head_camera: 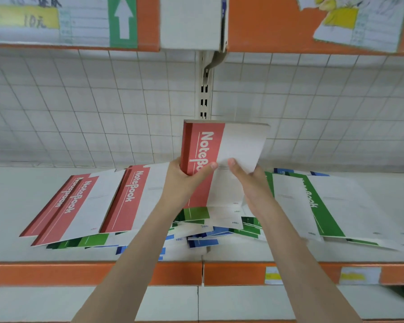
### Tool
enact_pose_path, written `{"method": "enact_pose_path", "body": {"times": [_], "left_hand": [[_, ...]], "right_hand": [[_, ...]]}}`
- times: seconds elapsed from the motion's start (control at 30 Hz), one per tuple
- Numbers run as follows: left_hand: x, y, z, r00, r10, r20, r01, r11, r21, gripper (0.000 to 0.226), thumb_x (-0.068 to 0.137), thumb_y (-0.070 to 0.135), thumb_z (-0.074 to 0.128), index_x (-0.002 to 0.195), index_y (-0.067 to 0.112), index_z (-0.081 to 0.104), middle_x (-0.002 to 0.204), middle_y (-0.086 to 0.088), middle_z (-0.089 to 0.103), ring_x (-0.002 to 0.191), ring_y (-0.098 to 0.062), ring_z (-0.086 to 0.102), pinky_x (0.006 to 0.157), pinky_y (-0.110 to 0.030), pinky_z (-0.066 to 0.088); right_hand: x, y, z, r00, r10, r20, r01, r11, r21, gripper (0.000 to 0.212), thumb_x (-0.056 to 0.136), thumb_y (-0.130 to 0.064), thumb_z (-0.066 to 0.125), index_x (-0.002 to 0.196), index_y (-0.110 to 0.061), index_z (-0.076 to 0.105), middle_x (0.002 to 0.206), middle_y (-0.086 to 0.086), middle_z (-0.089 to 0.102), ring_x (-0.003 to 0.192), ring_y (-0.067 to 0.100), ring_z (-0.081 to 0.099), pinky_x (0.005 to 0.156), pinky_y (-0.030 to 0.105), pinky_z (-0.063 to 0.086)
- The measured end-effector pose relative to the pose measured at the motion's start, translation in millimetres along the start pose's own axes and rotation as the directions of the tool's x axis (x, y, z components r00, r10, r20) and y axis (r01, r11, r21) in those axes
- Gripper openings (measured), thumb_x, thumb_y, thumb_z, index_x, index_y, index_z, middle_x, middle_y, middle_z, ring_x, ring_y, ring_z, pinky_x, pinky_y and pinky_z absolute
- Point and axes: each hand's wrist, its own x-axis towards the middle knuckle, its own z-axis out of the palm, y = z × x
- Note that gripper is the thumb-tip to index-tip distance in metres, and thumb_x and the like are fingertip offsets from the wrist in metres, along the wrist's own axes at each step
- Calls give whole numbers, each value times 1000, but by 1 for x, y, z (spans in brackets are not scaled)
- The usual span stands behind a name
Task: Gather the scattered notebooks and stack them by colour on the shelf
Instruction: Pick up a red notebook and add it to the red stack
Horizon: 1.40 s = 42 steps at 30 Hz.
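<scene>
A small stack of red notebooks (pixel 222 150) stands nearly upright above the middle of the white shelf (pixel 14 206). My left hand (pixel 184 180) grips its red spine side, thumb across the cover. My right hand (pixel 252 183) holds its white right side, thumb on the cover. More red notebooks (pixel 79 206) lie fanned out on the left of the shelf. Green notebooks (pixel 313 206) lie on the right. Blue notebooks (pixel 203 241) and more green ones lie jumbled under my forearms at the shelf's front.
An orange shelf edge (pixel 56 273) with price labels (pixel 359 275) runs along the front. A white grid back panel (pixel 79 101) and a slotted upright (pixel 204 89) stand behind. The upper shelf's orange edge (pixel 266 24) with paper tags hangs overhead.
</scene>
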Motion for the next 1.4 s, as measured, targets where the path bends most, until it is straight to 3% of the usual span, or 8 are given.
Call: {"method": "enact_pose_path", "body": {"times": [0.13,0.33,0.53,0.77,0.93,1.13,1.23,1.4], "left_hand": [[-4,-24,-1,996,-89,-15,89,995,-34,28,67,28,82,89,28,65,77,15,72,73,0,68,59,-10,49],[-1,-30,-1,987,-157,-33,157,988,-4,31,69,30,82,94,30,64,86,13,71,77,2,67,57,-8,49],[-5,-18,-2,975,-220,-13,219,975,-43,46,59,47,78,98,33,60,87,17,71,80,3,67,57,-9,49],[0,-2,11,835,-525,168,541,838,-72,61,52,47,82,106,26,63,89,6,74,77,-13,72,56,-27,55],[-2,-5,49,834,-510,208,523,852,-9,51,77,50,67,119,24,52,103,4,69,84,-14,67,57,-26,53],[-17,-7,129,844,-331,421,380,924,-35,40,102,26,39,139,36,29,116,5,61,90,-12,64,59,-22,55],[-36,-5,178,797,-274,538,337,941,-19,40,101,25,40,140,33,32,118,6,57,93,-11,62,72,-23,53],[-89,6,260,629,-245,738,377,926,-14,30,101,24,41,123,43,33,109,6,61,74,-4,65,52,-14,49]], "right_hand": [[-9,19,1,998,35,55,-27,992,-124,24,64,-61,65,83,-48,71,95,-23,71,103,4,61,82,26,49],[-8,20,0,999,-2,40,9,984,-179,19,77,-56,60,89,-44,67,103,4,71,103,35,59,87,45,52],[-14,6,-4,991,-104,84,117,979,-168,14,79,-47,61,91,-42,66,78,-30,68,71,-11,62,59,4,45],[-16,3,-29,990,140,-23,-141,989,-46,40,94,-50,46,128,-30,54,125,-9,62,117,16,57,97,45,49],[-34,1,-64,970,199,-138,-206,978,-37,24,98,-43,44,112,-30,58,110,-8,68,102,13,64,85,35,54],[-77,-6,-136,845,222,-487,-328,934,-142,28,100,-40,39,107,-18,55,82,-7,60,71,7,57,45,18,42],[-114,-9,-175,736,152,-660,-355,916,-185,20,102,-37,30,110,-23,42,82,-5,48,67,8,47,46,21,36],[-192,-24,-229,580,104,-808,-294,952,-88,13,102,-24,34,97,-18,45,73,-2,41,63,12,41,46,17,37]]}}
